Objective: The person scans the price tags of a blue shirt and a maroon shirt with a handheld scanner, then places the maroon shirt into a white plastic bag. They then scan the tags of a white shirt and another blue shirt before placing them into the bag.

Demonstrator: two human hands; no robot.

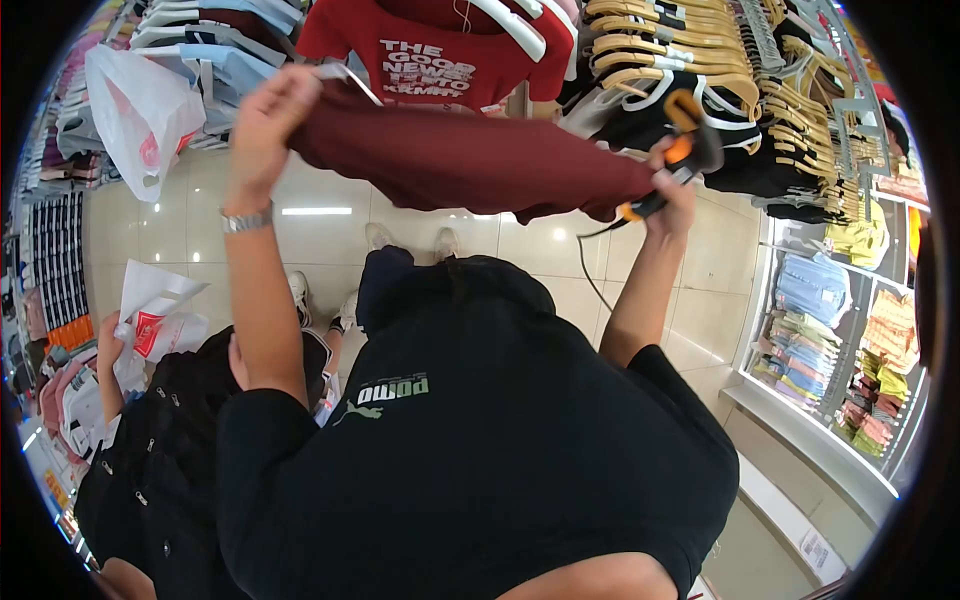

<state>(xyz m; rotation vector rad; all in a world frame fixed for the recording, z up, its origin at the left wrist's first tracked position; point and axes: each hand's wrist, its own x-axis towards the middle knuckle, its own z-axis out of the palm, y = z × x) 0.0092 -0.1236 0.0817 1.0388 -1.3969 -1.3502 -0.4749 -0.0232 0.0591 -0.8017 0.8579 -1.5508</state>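
Plain maroon fabric garment point(450, 160) held out lengthwise between two hands.
The left hand point(265, 120), fingers pinched together, grips the garment's left end; the right hand point(676, 192), curled closed, holds what looks like a black-and-orange handheld scanner point(707, 150) along with the garment's right end. Beyond the garment hang a red T-shirt with white lettering point(428, 72) and, past its right end, pale wooden hangers point(690, 45). The step appears to be spreading the garment; the next move calls for firm grips at both ends.

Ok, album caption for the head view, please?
Left hand and right hand hold a maroon garment, the right a scanner too.
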